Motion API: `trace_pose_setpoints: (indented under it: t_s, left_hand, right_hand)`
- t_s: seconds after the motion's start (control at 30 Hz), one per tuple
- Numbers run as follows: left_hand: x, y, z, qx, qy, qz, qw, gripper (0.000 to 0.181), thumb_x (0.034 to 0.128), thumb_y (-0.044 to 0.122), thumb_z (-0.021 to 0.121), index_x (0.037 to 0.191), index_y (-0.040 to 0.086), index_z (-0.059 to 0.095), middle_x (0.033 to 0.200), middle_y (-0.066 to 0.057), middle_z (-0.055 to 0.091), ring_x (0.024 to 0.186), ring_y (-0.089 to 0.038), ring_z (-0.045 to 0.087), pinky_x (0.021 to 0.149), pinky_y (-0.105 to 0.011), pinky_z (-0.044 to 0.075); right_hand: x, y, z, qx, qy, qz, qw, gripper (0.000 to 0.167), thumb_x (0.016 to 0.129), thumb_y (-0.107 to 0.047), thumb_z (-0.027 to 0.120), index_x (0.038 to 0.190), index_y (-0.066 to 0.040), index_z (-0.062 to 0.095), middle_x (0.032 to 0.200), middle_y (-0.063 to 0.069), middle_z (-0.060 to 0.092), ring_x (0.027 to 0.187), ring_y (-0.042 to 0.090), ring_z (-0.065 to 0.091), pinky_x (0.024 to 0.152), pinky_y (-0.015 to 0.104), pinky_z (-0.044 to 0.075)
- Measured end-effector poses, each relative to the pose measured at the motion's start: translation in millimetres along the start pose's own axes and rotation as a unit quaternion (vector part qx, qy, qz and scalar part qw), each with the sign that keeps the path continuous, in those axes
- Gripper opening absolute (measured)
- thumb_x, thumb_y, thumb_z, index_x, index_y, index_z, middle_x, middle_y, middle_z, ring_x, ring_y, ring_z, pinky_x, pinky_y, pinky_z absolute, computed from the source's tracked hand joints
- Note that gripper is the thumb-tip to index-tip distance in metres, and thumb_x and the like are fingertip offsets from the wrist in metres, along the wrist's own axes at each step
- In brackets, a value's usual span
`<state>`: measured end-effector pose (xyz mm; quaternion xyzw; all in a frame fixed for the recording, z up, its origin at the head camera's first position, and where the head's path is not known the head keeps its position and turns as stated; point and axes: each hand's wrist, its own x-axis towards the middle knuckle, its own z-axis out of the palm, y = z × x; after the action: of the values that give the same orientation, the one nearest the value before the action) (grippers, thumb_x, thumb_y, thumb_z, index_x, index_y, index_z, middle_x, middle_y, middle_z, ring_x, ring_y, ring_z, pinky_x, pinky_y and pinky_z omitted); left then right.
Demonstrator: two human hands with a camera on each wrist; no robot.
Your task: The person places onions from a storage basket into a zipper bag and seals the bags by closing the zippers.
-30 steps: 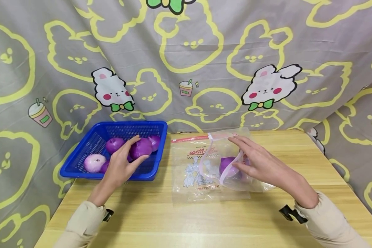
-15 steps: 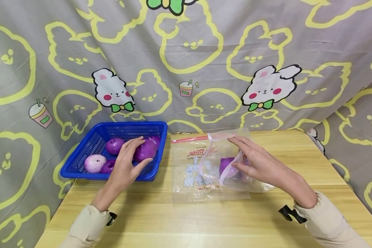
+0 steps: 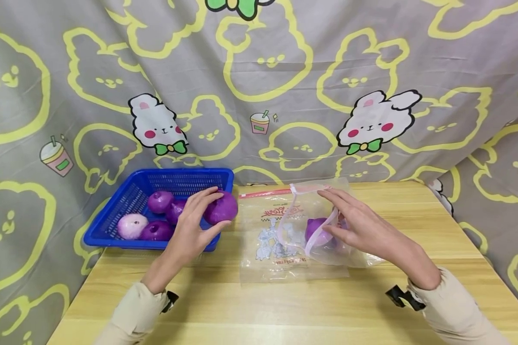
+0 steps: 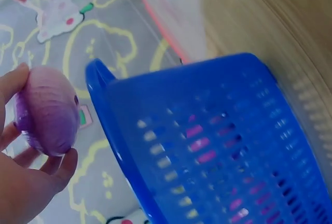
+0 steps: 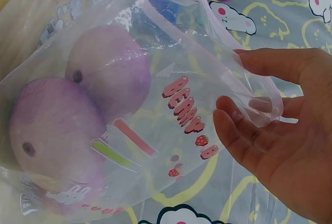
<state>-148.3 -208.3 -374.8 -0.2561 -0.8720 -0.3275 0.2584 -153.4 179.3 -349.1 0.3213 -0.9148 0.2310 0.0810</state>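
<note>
In the head view my left hand (image 3: 190,227) holds a purple onion (image 3: 223,208) at the right rim of a blue basket (image 3: 112,243). The left wrist view has this onion (image 4: 49,112) between thumb and fingers, raised beside the basket wall (image 4: 129,99). My right hand (image 3: 367,227) grips the mouth edge of a clear zip bag (image 3: 300,230), which gapes toward the left. Seen from the right wrist, two onions, one of them the nearer onion (image 5: 57,141), lie inside that bag (image 5: 171,177), and my fingers hook its edge.
Several onions stay in the basket, among them a pale peeled-looking onion (image 3: 132,226) and a dark purple onion (image 3: 157,231). A flat printed zip bag (image 3: 259,268) lies on the wooden table (image 3: 259,311), partly under the open bag. A patterned curtain (image 3: 280,143) hangs behind.
My left hand has moved right with the onion, from inside the basket to its right rim, uncovering other onions. The right hand and its bag have stayed in place.
</note>
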Motion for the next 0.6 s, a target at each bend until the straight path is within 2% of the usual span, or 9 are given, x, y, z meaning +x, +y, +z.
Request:
trace_pose_setpoints:
  t_s: [0.13,0.33,0.5,0.6]
  left_hand:
    - [0.7,10.0,3.1,-0.002,0.005,0.002,1.0000,0.061,0.0772,0.019,0.087,0.132,0.016,0.061,0.142,-0.013,0.045,0.131,-0.029,0.044,0.092,-0.048,0.054]
    - [1.8,22.3,9.4,-0.014,0.006,0.009,0.9998,0.058,0.0783,0.019,0.086,0.132,0.018,0.063,0.138,-0.013,0.043,0.124,-0.024,0.049,0.092,-0.042,0.055]
    - [4.3,31.8,15.8,-0.029,0.017,0.026,0.9991,0.059,0.0769,0.015,0.087,0.131,0.016,0.063,0.136,-0.016,0.041,0.121,-0.029,0.052,0.092,-0.043,0.055]
    - [5.0,36.8,20.5,-0.032,0.010,0.036,0.9988,0.059,0.0769,0.016,0.087,0.131,0.016,0.063,0.135,-0.015,0.044,0.119,-0.029,0.053,0.090,-0.042,0.056]
  right_hand:
    - [-0.2,0,0,0.000,0.002,0.000,1.0000,0.077,0.084,-0.016,0.080,0.148,0.000,0.040,0.154,0.022,0.037,0.139,0.039,0.039,0.107,0.055,0.038]
    - [-0.7,0,0,0.001,0.001,-0.001,1.0000,0.078,0.084,-0.015,0.080,0.149,0.000,0.039,0.153,0.022,0.037,0.139,0.039,0.038,0.108,0.056,0.037]
    - [-1.0,0,0,0.004,-0.003,0.000,1.0000,0.078,0.085,-0.016,0.079,0.150,-0.001,0.038,0.154,0.022,0.037,0.140,0.040,0.037,0.109,0.057,0.036]
    - [-0.8,0,0,0.004,-0.005,0.001,1.0000,0.077,0.086,-0.016,0.078,0.150,-0.001,0.038,0.154,0.022,0.037,0.140,0.040,0.037,0.109,0.057,0.036]
